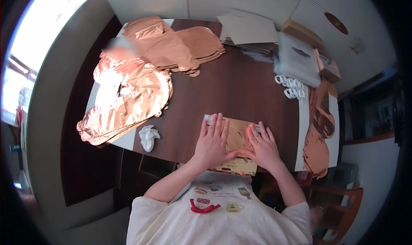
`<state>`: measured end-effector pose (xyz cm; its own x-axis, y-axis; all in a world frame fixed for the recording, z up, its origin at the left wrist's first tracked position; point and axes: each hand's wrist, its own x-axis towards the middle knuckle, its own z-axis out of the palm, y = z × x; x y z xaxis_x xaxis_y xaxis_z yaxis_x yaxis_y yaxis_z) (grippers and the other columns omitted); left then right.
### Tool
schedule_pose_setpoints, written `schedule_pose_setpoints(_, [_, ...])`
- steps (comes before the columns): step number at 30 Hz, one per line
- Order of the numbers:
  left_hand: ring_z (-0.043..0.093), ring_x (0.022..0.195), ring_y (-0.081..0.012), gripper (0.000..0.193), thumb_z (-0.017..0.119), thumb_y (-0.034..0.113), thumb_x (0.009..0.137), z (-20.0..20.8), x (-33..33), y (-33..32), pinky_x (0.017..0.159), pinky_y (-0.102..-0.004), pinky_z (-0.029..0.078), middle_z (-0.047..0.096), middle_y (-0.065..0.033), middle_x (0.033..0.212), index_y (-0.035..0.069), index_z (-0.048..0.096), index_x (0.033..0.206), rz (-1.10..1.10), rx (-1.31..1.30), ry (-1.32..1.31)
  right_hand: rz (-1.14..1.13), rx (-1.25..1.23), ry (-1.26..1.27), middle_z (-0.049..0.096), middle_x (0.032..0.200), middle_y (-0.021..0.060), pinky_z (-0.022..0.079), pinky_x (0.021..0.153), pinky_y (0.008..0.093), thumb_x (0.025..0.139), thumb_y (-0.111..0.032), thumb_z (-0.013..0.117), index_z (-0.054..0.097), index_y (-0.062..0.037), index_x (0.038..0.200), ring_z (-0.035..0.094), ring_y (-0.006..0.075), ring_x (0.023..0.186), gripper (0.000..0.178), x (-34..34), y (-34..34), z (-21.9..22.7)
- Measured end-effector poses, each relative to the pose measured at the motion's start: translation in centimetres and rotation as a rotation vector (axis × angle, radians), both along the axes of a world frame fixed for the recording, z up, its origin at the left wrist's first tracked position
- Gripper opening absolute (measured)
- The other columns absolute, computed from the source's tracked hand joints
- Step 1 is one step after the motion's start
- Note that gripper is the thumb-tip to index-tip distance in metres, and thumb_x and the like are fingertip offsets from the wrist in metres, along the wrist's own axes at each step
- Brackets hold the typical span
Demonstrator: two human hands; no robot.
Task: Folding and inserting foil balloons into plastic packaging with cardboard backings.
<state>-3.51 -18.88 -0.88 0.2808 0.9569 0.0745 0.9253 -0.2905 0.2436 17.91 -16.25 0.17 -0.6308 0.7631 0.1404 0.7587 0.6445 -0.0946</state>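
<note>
My left hand (pixel 212 142) lies flat on a folded copper-coloured foil sheet (pixel 236 131) at the table's near edge, its fingers stretched out. Across from it, my right hand (pixel 264 148) rests on the foil's right side, also with straightened fingers. The thumbs point inward and come close together or touch. Below the thumbs shows a cream printed card (pixel 235 167) with a floral pattern, close to my shirt. Small pale strips with print peek out at the foil's upper corners. How foil and card are joined is hidden by my hands.
Stacks of shiny copper foil balloons (pixel 133 99) cover the table's left. More flat foil pieces (pixel 317 133) hang over the right edge. A crumpled white tissue (pixel 149 137), white rings (pixel 290 86), clear plastic bags (pixel 296 58) and grey-white cards (pixel 249 26) lie around the brown tabletop (pixel 253 88).
</note>
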Motion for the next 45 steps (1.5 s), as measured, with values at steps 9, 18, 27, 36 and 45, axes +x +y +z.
schedule_pose_setpoints(9, [0.016, 0.141, -0.0375, 0.085, 0.047, 0.053, 0.082, -0.4, 0.0, -0.3, 0.114, -0.0524, 0.01, 0.022, -0.0246, 0.15, -0.004, 0.028, 0.142, -0.031, -0.058, -0.16, 0.627, 0.066, 0.277, 0.063, 0.113, -0.0013, 0.04, 0.091, 0.0369, 0.071, -0.031, 0.071, 0.066, -0.0129, 0.106, 0.057, 0.0176, 0.104, 0.04, -14.1, 3.6, 4.9])
schedule_pose_setpoints(18, [0.021, 0.14, -0.037, 0.067, 0.041, 0.039, 0.09, -3.2, 0.4, 0.3, 0.112, -0.0535, 0.017, 0.024, -0.0246, 0.149, 0.001, 0.027, 0.144, 0.012, 0.182, 0.255, 1.052, 0.343, 0.432, 0.054, 0.068, -0.0062, 0.037, 0.09, 0.0297, 0.067, -0.019, 0.056, 0.061, -0.0176, 0.061, 0.052, 0.0134, 0.093, 0.008, -28.3, 0.7, -1.7])
schedule_pose_setpoints(27, [0.017, 0.14, -0.041, 0.085, 0.047, 0.053, 0.084, -1.4, 0.1, -0.1, 0.112, -0.0549, 0.014, 0.019, -0.0273, 0.15, -0.003, 0.024, 0.144, -0.037, 0.068, -0.043, 0.927, 0.04, 0.457, 0.059, 0.119, -0.0012, 0.044, 0.085, 0.0328, 0.074, -0.032, 0.067, 0.06, -0.0176, 0.106, 0.054, 0.0155, 0.114, 0.036, -22.4, 4.3, 2.7])
schedule_pose_setpoints(36, [0.026, 0.137, -0.0375, 0.097, 0.048, 0.067, 0.079, -0.6, 0.2, -0.2, 0.112, -0.0528, 0.015, 0.034, -0.0263, 0.141, -0.011, 0.035, 0.135, -0.019, 0.093, -0.013, 0.853, -0.12, -0.266, 0.056, 0.13, -0.006, 0.042, 0.088, 0.0357, 0.069, -0.029, 0.072, 0.06, -0.0194, 0.119, 0.049, 0.0157, 0.122, 0.052, -5.1, 14.6, 5.3])
schedule_pose_setpoints(45, [0.035, 0.129, -0.0332, 0.093, 0.05, 0.069, 0.077, -0.4, 0.4, -0.3, 0.112, -0.0523, 0.016, 0.045, -0.0207, 0.129, -0.01, 0.047, 0.125, 0.002, 0.103, 0.015, 1.138, -0.015, -0.441, 0.043, 0.143, -0.0048, 0.037, 0.096, 0.0356, 0.063, -0.034, 0.076, 0.044, -0.0193, 0.136, 0.041, 0.0172, 0.131, 0.08, -7.1, 15.4, 4.6])
